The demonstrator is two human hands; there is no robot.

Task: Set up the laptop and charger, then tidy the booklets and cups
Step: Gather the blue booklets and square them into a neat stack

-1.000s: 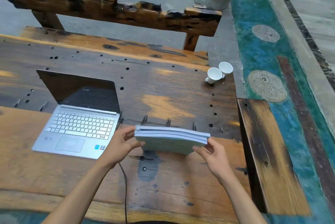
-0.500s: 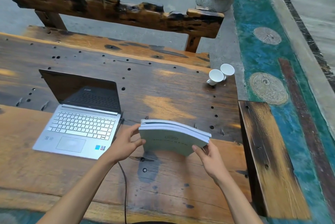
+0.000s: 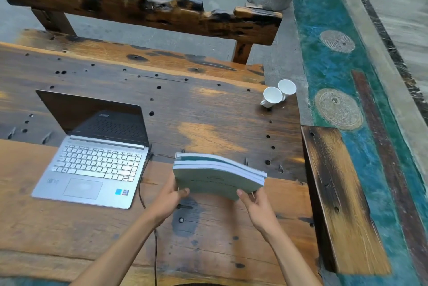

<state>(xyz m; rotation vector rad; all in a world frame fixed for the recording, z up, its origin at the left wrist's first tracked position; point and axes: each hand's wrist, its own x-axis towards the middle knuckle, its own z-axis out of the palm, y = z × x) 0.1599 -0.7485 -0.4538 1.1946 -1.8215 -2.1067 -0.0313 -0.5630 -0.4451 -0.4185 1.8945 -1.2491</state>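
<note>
Both hands closed on booklets (image 3: 217, 175), held above table (image 3: 208, 105) beside open laptop (image 3: 92, 165): left hand (image 3: 169, 200) at left edge, right hand (image 3: 257, 204) at lower right corner. Square edges before laying flat; stack sags.

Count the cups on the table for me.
2. One cup stands near the table's far right corner; the other cup sits just behind it, at the edge. None looks hidden.

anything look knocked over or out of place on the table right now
Yes: one white cup near the table's far right corner lies tipped on its side, touching the other cup. The booklets are held in both hands, bowed and unevenly stacked.
</note>
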